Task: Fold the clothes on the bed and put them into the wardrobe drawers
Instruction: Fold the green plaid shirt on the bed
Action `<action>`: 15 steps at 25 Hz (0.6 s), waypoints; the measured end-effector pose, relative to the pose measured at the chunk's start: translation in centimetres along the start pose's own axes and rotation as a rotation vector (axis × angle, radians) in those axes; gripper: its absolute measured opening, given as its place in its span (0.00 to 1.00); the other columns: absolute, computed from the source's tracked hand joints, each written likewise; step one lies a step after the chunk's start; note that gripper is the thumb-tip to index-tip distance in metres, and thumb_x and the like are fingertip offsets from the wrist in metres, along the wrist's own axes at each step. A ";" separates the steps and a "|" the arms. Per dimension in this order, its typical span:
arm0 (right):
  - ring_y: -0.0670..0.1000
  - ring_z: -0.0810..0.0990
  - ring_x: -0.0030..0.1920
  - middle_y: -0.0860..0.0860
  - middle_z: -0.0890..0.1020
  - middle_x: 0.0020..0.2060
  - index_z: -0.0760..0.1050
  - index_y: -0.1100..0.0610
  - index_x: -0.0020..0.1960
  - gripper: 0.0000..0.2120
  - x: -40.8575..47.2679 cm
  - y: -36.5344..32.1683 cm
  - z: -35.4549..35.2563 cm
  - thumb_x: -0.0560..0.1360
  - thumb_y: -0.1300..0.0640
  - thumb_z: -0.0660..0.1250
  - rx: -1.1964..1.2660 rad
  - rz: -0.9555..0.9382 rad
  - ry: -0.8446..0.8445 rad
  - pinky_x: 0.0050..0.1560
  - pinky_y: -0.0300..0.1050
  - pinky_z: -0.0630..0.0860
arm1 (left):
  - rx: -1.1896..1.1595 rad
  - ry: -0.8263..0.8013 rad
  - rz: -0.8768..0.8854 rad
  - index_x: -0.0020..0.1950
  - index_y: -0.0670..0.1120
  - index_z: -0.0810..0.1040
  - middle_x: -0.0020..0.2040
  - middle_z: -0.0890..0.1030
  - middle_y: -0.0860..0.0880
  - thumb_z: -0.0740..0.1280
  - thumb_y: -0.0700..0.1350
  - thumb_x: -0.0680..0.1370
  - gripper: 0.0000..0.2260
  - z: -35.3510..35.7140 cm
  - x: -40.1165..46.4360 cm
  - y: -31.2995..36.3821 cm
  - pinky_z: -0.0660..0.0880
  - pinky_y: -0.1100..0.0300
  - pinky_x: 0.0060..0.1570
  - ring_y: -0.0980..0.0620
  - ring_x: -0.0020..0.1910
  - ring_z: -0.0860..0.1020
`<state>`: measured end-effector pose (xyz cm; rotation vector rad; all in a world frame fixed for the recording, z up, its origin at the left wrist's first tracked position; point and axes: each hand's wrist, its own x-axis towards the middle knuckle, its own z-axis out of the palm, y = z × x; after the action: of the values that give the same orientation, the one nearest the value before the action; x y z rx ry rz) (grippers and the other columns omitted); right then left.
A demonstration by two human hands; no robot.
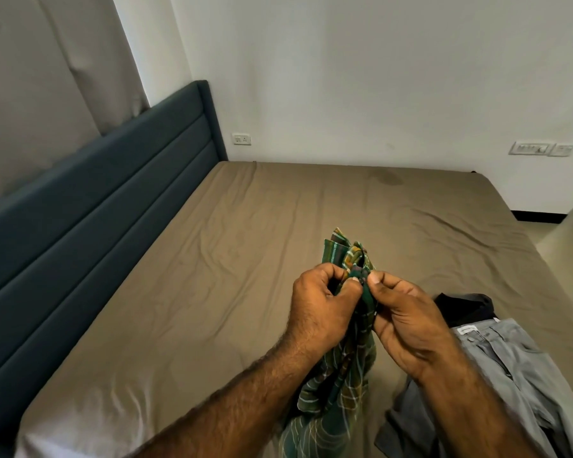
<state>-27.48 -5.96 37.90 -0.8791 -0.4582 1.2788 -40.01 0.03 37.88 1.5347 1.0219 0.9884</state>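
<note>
Above the near half of the bed (212,259), 2 bare hands hold a green plaid garment (341,368) up off the brown sheet. No drawer or other container shows in this view; the bed is the only thing bearing the clothes. The left hand (318,302) has its fingers curled and its thumb pressed against them, pinching a bunched edge of the plaid cloth near its top. The right hand (407,319) faces it, just beside it, with thumb and forefinger clamped on the same bunched edge, palm turned toward the left hand. The 2 hands almost touch at the fingertips, with the cloth between them. Above the fingers a short crumpled tuft of the plaid stands up; below them the rest hangs between the forearms and runs out of the bottom of the view.

On the sheet to the right, under the right forearm, lies a pair of grey trousers (510,365), waistband and a white label showing, rumpled and unfolded. Just beyond the trousers rests a black garment (460,309), touching them. A dark blue padded headboard (96,209) runs along the left side.
</note>
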 end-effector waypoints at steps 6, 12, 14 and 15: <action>0.56 0.87 0.47 0.62 0.87 0.50 0.87 0.60 0.52 0.13 0.6 0.0 -1.2 0.74 0.52 0.74 -0.307 -0.169 0.034 0.45 0.47 0.85 | -0.048 -0.052 0.023 0.46 0.45 0.83 0.40 0.85 0.42 0.70 0.47 0.79 0.07 -0.4 0.3 0.1 0.83 0.38 0.41 0.37 0.39 0.84; 0.57 0.83 0.35 0.61 0.85 0.37 0.86 0.60 0.44 0.04 0.7 -1.3 -1.6 0.70 0.65 0.78 -0.453 -0.234 0.075 0.32 0.46 0.82 | -0.041 -0.256 0.107 0.49 0.44 0.83 0.42 0.85 0.44 0.69 0.45 0.80 0.06 -1.4 1.9 -0.4 0.83 0.46 0.43 0.48 0.41 0.83; 0.56 0.83 0.33 0.59 0.84 0.34 0.85 0.60 0.43 0.05 0.6 -1.2 -1.2 0.73 0.68 0.76 -0.555 -0.275 0.080 0.32 0.47 0.83 | -0.016 -0.257 0.136 0.48 0.47 0.82 0.42 0.85 0.45 0.68 0.45 0.80 0.04 -1.4 2.1 -0.8 0.82 0.44 0.44 0.48 0.41 0.82; 0.55 0.84 0.33 0.58 0.85 0.34 0.85 0.57 0.43 0.06 0.5 -1.1 -1.2 0.74 0.67 0.76 -0.614 -0.301 0.069 0.33 0.48 0.83 | -0.010 -0.256 0.148 0.47 0.49 0.82 0.42 0.84 0.47 0.68 0.44 0.80 0.04 -1.3 2.1 -0.9 0.82 0.45 0.44 0.48 0.41 0.82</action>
<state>-25.73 -5.85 37.98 -1.3025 -0.9187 0.8307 -40.72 2.51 37.46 1.6980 0.7315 0.8684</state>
